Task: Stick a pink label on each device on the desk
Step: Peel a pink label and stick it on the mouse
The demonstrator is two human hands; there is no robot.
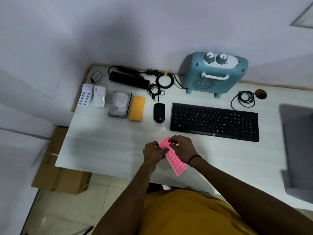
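- Sheet (174, 158) of pink labels held just above near edge of desk (101, 141), between both hands, likely kept low and close for easy peeling.
- Left hand (152, 153) curled round sheet's left edge, seemingly steadying it.
- Right hand (182, 147) pinching at sheet's upper part with fingertips (171, 141), apparently lifting one label; whether a label is already free cannot be told.
- Top stretch of sheet bare and white, so some labels seem already gone.
- Devices in a rough row well beyond hands: white hub (85, 97), white adapter (100, 96), hard drive (120, 104), orange pack (137, 108), mouse (159, 112), keyboard (214, 122).
- Further back: power strip (128, 79), blue heater (215, 73), round puck (260, 94) with cable, white cord (94, 76) at far left corner.
- No pink label visible on any device, though too small to be sure.
- Open desk between hands and row; loose black cables (156, 89) near mouse only possible snag.
- Grey blurred shape (298, 146) at right edge, cardboard box (67, 178) on floor at left.
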